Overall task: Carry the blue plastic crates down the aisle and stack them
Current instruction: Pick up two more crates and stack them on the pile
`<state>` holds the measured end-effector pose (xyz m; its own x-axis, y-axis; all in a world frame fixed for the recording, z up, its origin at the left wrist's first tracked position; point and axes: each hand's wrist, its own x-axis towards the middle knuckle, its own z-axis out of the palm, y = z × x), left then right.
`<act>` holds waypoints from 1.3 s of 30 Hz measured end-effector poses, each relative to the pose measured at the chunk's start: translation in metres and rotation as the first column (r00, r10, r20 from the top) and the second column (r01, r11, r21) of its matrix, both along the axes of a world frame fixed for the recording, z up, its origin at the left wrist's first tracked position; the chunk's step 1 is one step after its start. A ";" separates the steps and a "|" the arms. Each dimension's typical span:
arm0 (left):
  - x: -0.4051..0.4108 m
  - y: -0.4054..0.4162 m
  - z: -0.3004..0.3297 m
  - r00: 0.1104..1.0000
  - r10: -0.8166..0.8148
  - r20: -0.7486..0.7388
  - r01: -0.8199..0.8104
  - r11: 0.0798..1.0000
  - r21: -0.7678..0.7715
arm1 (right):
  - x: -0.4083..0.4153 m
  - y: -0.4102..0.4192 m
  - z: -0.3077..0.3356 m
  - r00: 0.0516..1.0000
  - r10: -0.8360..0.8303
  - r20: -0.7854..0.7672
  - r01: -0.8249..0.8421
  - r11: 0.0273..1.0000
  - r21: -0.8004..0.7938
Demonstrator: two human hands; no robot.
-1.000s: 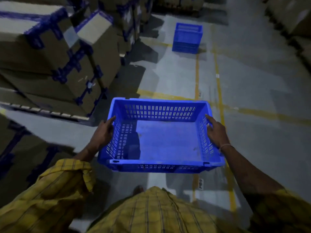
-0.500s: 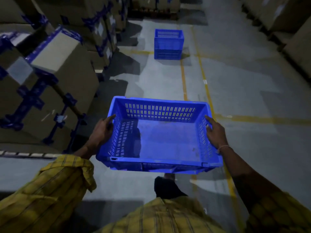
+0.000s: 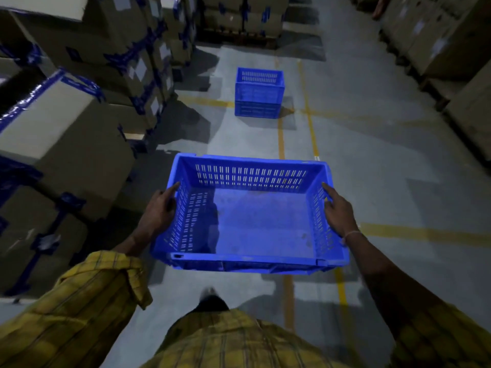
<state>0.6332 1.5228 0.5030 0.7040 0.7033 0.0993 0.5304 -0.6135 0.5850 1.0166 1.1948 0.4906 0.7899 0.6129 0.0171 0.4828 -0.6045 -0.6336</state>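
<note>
I hold an empty blue plastic crate [image 3: 263, 224] level in front of me, above the floor. My left hand [image 3: 159, 211] grips its left wall and my right hand [image 3: 338, 208] grips its right wall, fingers along the rims. Farther down the aisle a stack of blue crates [image 3: 259, 92] stands on the grey floor, across a yellow line. The held crate hides the floor beneath it.
Stacked cardboard boxes with blue tape [image 3: 66, 123] line the left side of the aisle, close to my left arm. More boxes [image 3: 451, 35] run along the right and at the far end [image 3: 244, 17]. Yellow floor lines [image 3: 308, 102] mark the aisle. My foot [image 3: 210, 294] shows below the crate.
I have walked forward: the crate stack on the floor is nearer and lower in view, and the left boxes have slid past. Both hands keep the same grip on the held crate.
</note>
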 end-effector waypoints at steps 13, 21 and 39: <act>0.212 0.225 -0.022 0.999 -0.052 0.009 0.052 0.996 -0.067 | 0.194 0.209 -0.021 0.998 -0.064 -0.005 0.064 0.997 -0.044; 0.326 0.355 -0.005 0.997 -0.057 -0.044 0.054 0.996 -0.078 | 0.283 0.325 -0.010 0.997 -0.077 -0.013 0.077 0.997 -0.003; 0.655 0.573 0.004 0.994 -0.025 -0.102 0.015 0.995 -0.098 | 0.617 0.558 -0.003 0.999 0.008 -0.049 -0.010 1.000 -0.029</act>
<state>1.2886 2.0956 0.5068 0.7209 0.6917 -0.0426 0.5791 -0.5676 0.5852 1.6341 1.7523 0.4880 0.7839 0.6196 -0.0391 0.4572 -0.6188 -0.6388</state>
